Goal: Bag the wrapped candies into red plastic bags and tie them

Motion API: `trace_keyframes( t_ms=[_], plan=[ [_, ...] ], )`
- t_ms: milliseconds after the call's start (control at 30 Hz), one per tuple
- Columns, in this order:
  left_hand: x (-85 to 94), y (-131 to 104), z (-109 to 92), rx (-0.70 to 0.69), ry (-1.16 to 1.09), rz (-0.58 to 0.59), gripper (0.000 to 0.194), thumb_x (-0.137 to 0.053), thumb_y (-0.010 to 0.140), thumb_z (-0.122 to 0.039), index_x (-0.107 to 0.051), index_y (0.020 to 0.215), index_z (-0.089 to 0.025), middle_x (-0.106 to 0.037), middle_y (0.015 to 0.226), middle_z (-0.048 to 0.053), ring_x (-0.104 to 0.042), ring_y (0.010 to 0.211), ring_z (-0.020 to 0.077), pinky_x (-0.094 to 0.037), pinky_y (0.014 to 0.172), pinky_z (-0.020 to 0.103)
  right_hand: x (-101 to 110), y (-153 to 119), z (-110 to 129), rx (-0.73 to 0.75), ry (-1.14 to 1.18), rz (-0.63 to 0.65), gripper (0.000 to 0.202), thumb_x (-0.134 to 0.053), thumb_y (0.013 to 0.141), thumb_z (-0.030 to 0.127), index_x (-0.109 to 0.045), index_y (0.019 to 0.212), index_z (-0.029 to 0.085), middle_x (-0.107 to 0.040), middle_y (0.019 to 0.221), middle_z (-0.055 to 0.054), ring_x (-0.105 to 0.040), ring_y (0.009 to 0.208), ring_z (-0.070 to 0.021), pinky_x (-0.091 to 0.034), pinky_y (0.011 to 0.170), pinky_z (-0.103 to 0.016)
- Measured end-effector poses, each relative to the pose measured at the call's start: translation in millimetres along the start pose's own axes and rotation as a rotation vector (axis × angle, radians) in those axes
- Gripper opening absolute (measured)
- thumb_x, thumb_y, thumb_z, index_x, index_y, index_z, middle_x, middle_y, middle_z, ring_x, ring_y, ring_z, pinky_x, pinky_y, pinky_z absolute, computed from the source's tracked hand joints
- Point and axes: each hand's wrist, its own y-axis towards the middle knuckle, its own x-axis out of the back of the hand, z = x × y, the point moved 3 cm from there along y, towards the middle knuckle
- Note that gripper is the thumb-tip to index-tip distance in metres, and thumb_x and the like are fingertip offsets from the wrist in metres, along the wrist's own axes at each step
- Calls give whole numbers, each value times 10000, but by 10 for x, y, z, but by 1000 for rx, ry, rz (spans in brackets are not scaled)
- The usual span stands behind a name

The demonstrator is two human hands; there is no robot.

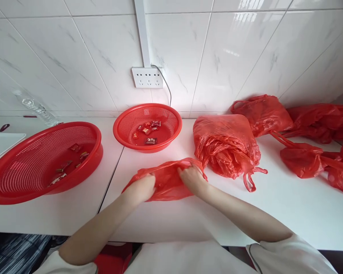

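A thin red plastic bag [171, 190] lies on the white table in front of me, its mouth spread wide. My left hand [144, 187] reaches into the left side of the mouth, closed on the plastic, with the fingertips partly hidden. On the right side, my right hand [192, 178] is also inside the mouth, its fingers bent and gripping the bag. Just behind the bag stands a small red basket [120, 133] with several wrapped candies [146, 131] at its bottom. A folded bundle of red plastic bags [223, 127] sits right of my right hand.
At the left a larger red basket [94, 140] holds a few wrapped pieces. Behind it lies a clear plastic bottle [37, 108]. More filled red bags [264, 114] and tied red bags [301, 160] occupy the right. A power socket [147, 77] with a cable is on the tiled wall.
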Motion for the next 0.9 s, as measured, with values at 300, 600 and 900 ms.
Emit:
trace_keyframes(
  t_ms=[300,600,900],
  plan=[
    [-57,65,24,-87,265,-18,361,-585,741,-100,-663,1092,-129,-690,1094,170,-685,942,300,-523,784,361,337,9,-137,234,60,-18,236,-482,889,51,-689,972,130,-694,974,-142,-657,948,-247,-500,802,-336],
    [-209,292,482,-202,215,217,1142,-562,566,51,-165,1539,-395,-123,1635,53,-314,1433,371,-512,937,420,-226,359,-442,498,449,79,930,-777,651,246,-378,1491,284,-341,1545,-155,-318,1417,-367,-271,1136,-535],
    [157,550,744,-233,-721,-96,426,-685,726,-570,-773,903,-192,-717,1152,135,-652,1094,318,-530,903,390,-200,378,-463,494,627,40,805,-766,669,219,-491,1425,262,-299,1583,-122,-326,1432,-341,-351,1128,-467]
  ],
)
